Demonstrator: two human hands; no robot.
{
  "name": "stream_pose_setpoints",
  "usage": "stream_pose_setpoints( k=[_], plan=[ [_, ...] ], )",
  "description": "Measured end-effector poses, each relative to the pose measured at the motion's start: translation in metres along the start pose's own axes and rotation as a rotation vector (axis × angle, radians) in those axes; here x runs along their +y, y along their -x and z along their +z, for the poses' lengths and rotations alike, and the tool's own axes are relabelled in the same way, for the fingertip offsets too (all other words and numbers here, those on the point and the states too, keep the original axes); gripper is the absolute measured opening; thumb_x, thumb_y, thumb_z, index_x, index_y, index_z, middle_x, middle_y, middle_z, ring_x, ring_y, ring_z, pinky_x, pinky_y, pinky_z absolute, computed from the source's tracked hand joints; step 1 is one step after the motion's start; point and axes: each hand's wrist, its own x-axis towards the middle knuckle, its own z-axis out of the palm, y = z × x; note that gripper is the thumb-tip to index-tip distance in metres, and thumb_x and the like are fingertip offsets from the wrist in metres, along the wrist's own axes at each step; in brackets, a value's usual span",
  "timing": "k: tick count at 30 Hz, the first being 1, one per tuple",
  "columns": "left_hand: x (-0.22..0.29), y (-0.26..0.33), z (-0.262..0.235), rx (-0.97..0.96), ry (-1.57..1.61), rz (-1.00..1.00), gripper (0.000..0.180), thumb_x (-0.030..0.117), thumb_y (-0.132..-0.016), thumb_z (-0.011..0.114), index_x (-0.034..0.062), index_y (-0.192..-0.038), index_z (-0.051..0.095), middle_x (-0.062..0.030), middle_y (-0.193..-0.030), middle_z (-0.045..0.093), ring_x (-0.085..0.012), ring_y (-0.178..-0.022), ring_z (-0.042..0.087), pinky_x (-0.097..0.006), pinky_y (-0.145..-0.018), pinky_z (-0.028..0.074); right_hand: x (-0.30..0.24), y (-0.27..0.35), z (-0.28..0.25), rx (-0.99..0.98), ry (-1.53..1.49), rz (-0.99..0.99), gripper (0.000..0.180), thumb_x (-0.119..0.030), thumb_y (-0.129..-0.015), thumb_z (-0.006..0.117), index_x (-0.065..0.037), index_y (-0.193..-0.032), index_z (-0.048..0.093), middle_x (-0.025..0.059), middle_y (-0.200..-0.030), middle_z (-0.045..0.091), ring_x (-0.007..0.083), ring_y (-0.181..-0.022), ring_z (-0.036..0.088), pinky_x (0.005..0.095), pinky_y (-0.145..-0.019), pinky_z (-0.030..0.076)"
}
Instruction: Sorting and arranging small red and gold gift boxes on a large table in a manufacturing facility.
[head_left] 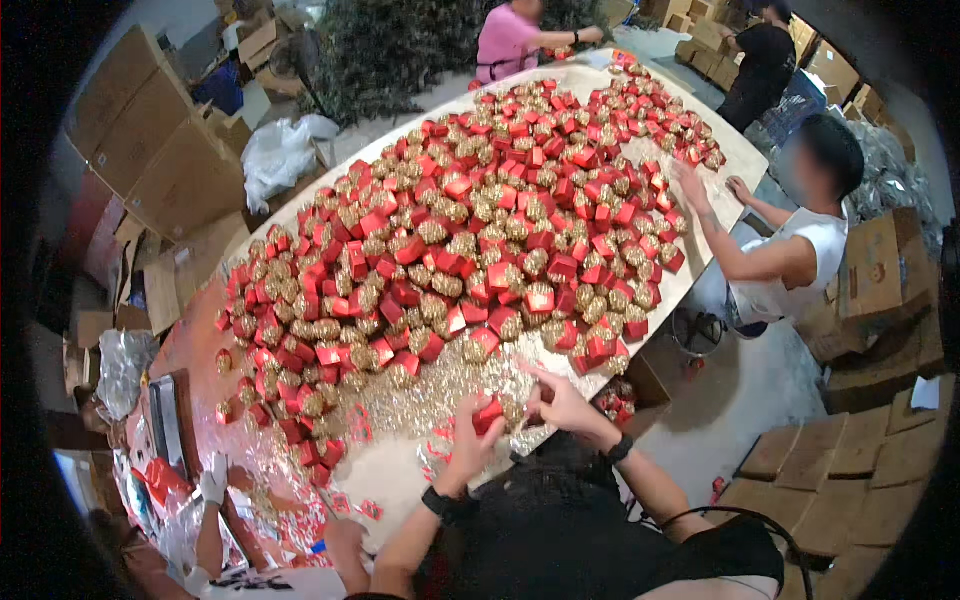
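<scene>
A small red faceted ornament piece (pixel 487 415) is gripped in my left hand (pixel 468 440), close to the table's near edge. Just right of it is my right hand (pixel 572 408), its index finger stretched out and its thumb apart. I make out nothing held in it. Gold glitter (pixel 450 385) and small red scraps are strewn on the table under and around both hands. Beyond them lies a broad heap of red faceted ornaments with rough gold tops (pixel 450 240).
The pale table (pixel 405 495) carries the heap. A person in white (pixel 815 255) reaches in at right; another in pink (pixel 507 42) works at the far end. A gloved hand (pixel 213 480) is at lower left. Cardboard boxes (pixel 150 130) stand left, flattened cartons (pixel 830 470) right.
</scene>
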Motion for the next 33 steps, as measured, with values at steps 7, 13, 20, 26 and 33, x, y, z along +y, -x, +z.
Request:
stream_pose_setpoints(
  k=[7,13,20,26,33],
  plan=[
    [-0.061,-0.035,-0.015,-0.120,-0.637,0.073,0.051,0.027,-0.079,0.055,0.0014,-0.119,0.036,-0.0221,-0.115,0.040,-0.0352,-0.107,0.040,-0.041,-0.087,0.037,0.032,0.054,-0.062,0.413,0.477,-0.192,0.019,-0.004,-0.068,0.061,-0.001,-0.088,0.062,0.0108,-0.075,0.062,0.0213,-0.067,0.059,0.0307,-0.062,0.046],
    [-0.163,-0.039,-0.068,0.120,-1.144,-0.631,0.069,0.042,-0.072,0.058,0.0054,-0.125,0.033,-0.0235,-0.127,0.031,-0.0427,-0.114,0.033,-0.056,-0.083,0.035,0.160,0.134,-0.136,0.607,1.338,0.273,0.035,-0.017,-0.064,0.070,-0.004,-0.095,0.061,0.0151,-0.085,0.062,0.0302,-0.088,0.057,0.0371,-0.077,0.044],
    [-0.210,0.034,-0.116,0.464,-1.065,-1.262,0.084,0.059,-0.068,0.053,0.0218,-0.135,0.018,-0.0236,-0.137,0.013,-0.0533,-0.119,0.015,-0.066,-0.086,0.025,0.199,0.117,-0.149,0.011,0.759,0.498,0.030,-0.023,-0.074,0.059,-0.004,-0.097,0.060,0.0169,-0.097,0.060,0.0311,-0.092,0.056,0.0370,-0.079,0.044],
    [-0.192,0.084,-0.115,0.333,-1.066,-0.963,0.057,0.048,-0.074,0.054,0.0173,-0.120,0.041,-0.0099,-0.127,0.036,-0.0389,-0.105,0.043,-0.052,-0.078,0.041,0.184,0.045,-0.121,-0.252,0.926,0.315,0.023,-0.022,-0.075,0.054,-0.002,-0.085,0.058,0.0181,-0.084,0.059,0.0334,-0.080,0.056,0.0381,-0.069,0.045],
    [-0.185,0.089,-0.066,0.309,-1.223,-0.939,0.037,0.035,-0.077,0.056,0.0053,-0.099,0.048,-0.0147,-0.101,0.047,-0.0318,-0.096,0.047,-0.041,-0.078,0.040,0.144,-0.023,-0.041,-0.424,0.905,0.014,0.025,-0.023,-0.077,0.054,-0.003,-0.092,0.057,0.0182,-0.082,0.059,0.0329,-0.079,0.057,0.0381,-0.068,0.045]
  ],
)
